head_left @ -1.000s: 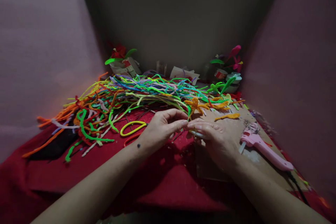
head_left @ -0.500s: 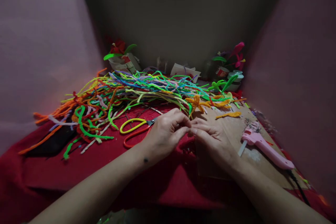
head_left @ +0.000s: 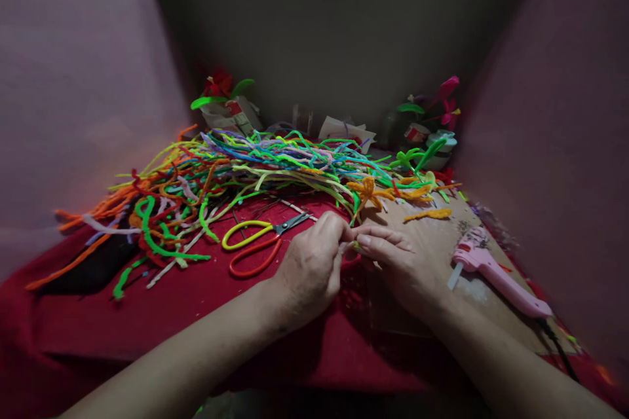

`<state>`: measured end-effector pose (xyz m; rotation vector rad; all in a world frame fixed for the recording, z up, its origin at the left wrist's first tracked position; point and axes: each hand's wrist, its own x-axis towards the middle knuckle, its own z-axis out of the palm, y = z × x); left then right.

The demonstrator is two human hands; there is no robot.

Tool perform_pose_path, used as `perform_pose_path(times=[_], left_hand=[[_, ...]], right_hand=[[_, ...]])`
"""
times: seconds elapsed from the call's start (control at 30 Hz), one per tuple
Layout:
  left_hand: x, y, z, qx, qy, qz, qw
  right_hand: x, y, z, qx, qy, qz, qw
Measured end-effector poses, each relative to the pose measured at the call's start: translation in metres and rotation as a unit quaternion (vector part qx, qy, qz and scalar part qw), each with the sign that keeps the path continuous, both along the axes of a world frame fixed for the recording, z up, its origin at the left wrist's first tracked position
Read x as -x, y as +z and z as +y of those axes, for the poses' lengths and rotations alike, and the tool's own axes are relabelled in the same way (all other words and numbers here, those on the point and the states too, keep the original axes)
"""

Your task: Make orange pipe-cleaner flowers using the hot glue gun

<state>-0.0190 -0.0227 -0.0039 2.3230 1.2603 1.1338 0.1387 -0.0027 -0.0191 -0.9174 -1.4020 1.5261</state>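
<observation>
My left hand is closed, its thumb and fingers pinched together at the middle of the table. Right against it, my right hand pinches too, the fingertips of both meeting. Between them shows a bit of yellow-green pipe cleaner, mostly hidden by the fingers. Scissors with one yellow and one red handle lie just left of my left hand, blades partly spread. Beyond the fingertips lies an orange pipe-cleaner flower. A loose orange piece rests on the cardboard under my right hand.
A large heap of coloured pipe cleaners spans the back and left of the red cloth. A pink glue gun with a black cord lies at right. Pipe-cleaner flowers stand at the back, near a white-lidded jar.
My left hand has rolled over, its back now turned more upward, and the scissor blades show. The yellow-green bit has come into sight between my fingertips. My right hand has barely moved.
</observation>
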Motion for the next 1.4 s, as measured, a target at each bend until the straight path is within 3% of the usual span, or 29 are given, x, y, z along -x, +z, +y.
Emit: perform_pose_path(times=[0.07,0.13,0.17,0.23,0.3,0.37,0.47,0.57,0.63,0.67,0.77,0.87,0.9,0.93,1.0,1.07,1.27,1.33,1.4], left_hand=[[-0.001,0.003,-0.002,0.066,0.031,-0.049,0.996],[-0.002,0.009,-0.002,0.198,0.042,-0.146,0.968],[-0.001,0.012,-0.001,0.278,0.03,-0.208,0.937],[0.001,0.018,0.001,0.422,-0.02,-0.331,0.844],[0.004,0.02,0.004,0.513,-0.064,-0.416,0.748],[0.006,0.02,0.007,0.574,-0.096,-0.45,0.677],[0.009,0.018,0.009,0.645,-0.149,-0.438,0.608],[0.01,0.019,0.01,0.685,-0.187,-0.397,0.582],[0.009,0.02,0.01,0.691,-0.197,-0.348,0.601],[0.008,0.02,0.011,0.683,-0.193,-0.318,0.629],[0.007,0.016,0.016,0.592,-0.12,-0.194,0.773],[0.007,0.01,0.029,0.385,-0.001,-0.051,0.922],[0.007,0.009,0.035,0.289,0.031,-0.014,0.957],[0.007,0.007,0.04,0.214,0.059,0.028,0.975],[0.005,0.003,0.051,0.164,0.084,0.107,0.977],[0.001,-0.001,0.059,0.185,0.073,0.147,0.969],[-0.009,-0.015,0.065,0.206,0.06,0.137,0.967],[-0.007,-0.014,0.064,0.213,0.045,0.124,0.968],[-0.002,-0.011,0.061,0.215,0.024,0.102,0.971]], right_hand=[[0.001,0.001,0.0,-0.056,-0.015,-0.021,0.998],[0.002,0.004,-0.002,-0.151,-0.031,-0.061,0.986],[0.002,0.005,-0.002,-0.204,-0.037,-0.083,0.975],[0.002,0.008,-0.005,-0.296,-0.055,-0.12,0.946],[0.002,0.01,-0.008,-0.367,-0.08,-0.144,0.916],[0.0,0.01,-0.012,-0.415,-0.093,-0.155,0.892],[-0.002,0.009,-0.017,-0.452,-0.067,-0.145,0.878],[-0.002,0.008,-0.022,-0.468,-0.027,-0.129,0.874],[-0.001,0.009,-0.024,-0.482,-0.016,-0.126,0.867],[-0.001,0.009,-0.024,-0.487,-0.018,-0.128,0.864],[-0.001,0.011,-0.022,-0.474,-0.071,-0.138,0.867],[-0.001,0.012,-0.015,-0.425,-0.118,-0.175,0.88],[-0.002,0.012,-0.013,-0.404,-0.111,-0.204,0.885],[-0.002,0.011,-0.01,-0.381,-0.095,-0.242,0.887],[-0.003,0.008,-0.006,-0.345,-0.055,-0.33,0.877],[-0.003,0.004,-0.002,-0.339,-0.033,-0.407,0.848],[-0.007,-0.006,0.007,-0.368,-0.026,-0.56,0.742],[-0.008,-0.007,0.009,-0.361,-0.019,-0.576,0.733],[-0.008,-0.007,0.009,-0.355,-0.027,-0.565,0.744]])
